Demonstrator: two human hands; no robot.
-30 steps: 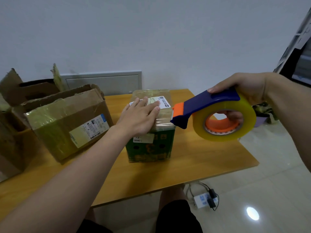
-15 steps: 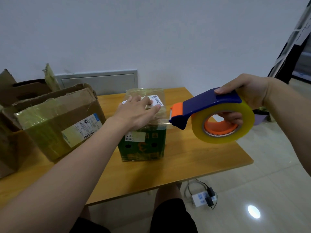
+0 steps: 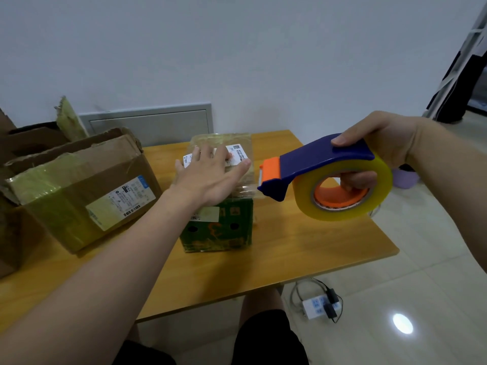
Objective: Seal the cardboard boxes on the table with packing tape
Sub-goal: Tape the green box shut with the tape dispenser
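Note:
A small green cardboard box [image 3: 218,227] with a taped top stands mid-table. My left hand [image 3: 210,175] lies flat on its top, fingers straight and spread, pressing down. My right hand [image 3: 379,143] grips a blue and orange tape dispenser [image 3: 316,164] holding a big roll of clear yellowish tape [image 3: 342,191], held in the air just right of the box. A short strip of clear tape [image 3: 247,189] runs from the dispenser's mouth to the box's top right edge.
A large brown box [image 3: 87,188] with taped flaps leans at the left, another open brown box [image 3: 31,138] behind it. The wooden table [image 3: 303,248] ends at right and front. A power strip [image 3: 319,306] lies on the tiled floor.
The dispenser has pulled a little away to the right, drawing a short strip of tape out from the box. My left hand stays flat on the box top, fingers spread wider.

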